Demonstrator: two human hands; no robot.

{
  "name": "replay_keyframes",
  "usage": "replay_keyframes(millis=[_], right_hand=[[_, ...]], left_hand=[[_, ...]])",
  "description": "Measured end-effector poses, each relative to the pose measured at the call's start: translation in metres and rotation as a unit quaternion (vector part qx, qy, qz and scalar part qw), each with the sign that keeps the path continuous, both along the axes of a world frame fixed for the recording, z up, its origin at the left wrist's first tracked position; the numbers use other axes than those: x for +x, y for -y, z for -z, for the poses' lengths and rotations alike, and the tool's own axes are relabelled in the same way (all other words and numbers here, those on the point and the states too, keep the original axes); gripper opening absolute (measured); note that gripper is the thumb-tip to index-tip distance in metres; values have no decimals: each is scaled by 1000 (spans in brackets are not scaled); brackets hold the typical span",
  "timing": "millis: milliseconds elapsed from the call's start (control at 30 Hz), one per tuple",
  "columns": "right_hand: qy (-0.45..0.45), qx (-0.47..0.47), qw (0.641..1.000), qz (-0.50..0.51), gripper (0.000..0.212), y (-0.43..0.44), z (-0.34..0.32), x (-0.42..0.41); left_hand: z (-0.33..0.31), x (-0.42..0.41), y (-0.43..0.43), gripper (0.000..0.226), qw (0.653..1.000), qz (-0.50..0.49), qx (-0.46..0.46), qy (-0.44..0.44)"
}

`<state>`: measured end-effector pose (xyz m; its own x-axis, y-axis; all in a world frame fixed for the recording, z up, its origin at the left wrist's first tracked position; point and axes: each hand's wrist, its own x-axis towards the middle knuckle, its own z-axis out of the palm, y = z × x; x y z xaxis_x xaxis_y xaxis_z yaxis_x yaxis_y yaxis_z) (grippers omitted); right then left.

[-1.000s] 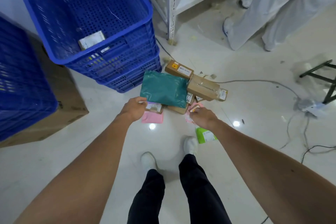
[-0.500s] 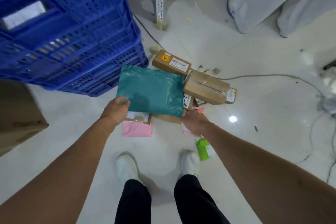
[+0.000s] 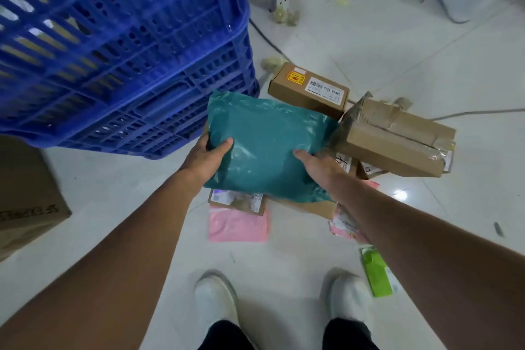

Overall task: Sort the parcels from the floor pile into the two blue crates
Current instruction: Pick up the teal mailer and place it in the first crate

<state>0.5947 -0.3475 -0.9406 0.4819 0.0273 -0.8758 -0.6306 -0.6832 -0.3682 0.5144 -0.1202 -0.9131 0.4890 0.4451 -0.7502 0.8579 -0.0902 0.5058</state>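
Standing over a pile of parcels, a person reaches down with both arms. Far on the left a big cardboard box (image 3: 28, 207) sits on the floor. Next to it is a tall blue crate (image 3: 113, 51) with holes in its sides. The left hand (image 3: 206, 160) grips the left edge of a teal bag (image 3: 264, 150), thumb on top. The teal bag is over the pile, just beside the crate; I cannot tell if it is lifted clear. Below it a pink bag (image 3: 238, 226) lies flat on the floor. The right hand (image 3: 318, 167) grips the bag's right side, thumb on top too. Behind the bag is a small brown box (image 3: 306, 88) with a white label. To the right a taped box (image 3: 395, 142) sits tilted on other parcels. A green packet (image 3: 376, 273) lies by the right shoe (image 3: 349, 298).
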Motion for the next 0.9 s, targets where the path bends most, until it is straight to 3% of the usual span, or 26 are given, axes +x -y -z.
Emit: replay_keyframes(millis=[200, 433, 633, 900], right_hand=[[-32, -5, 999, 42, 85, -17, 7, 0], [-32, -8, 999, 32, 85, -14, -46, -1], [-9, 3, 1000, -21, 80, 5, -145, -12], [27, -3, 989, -147, 71, 32, -333, -49]], left_hand=[[4, 0, -2, 56, 1000, -13, -2, 19], [-44, -9, 0, 47, 1000, -18, -19, 6], [-146, -28, 16, 41, 999, -38, -29, 0], [-326, -76, 54, 43, 995, -91, -30, 9]])
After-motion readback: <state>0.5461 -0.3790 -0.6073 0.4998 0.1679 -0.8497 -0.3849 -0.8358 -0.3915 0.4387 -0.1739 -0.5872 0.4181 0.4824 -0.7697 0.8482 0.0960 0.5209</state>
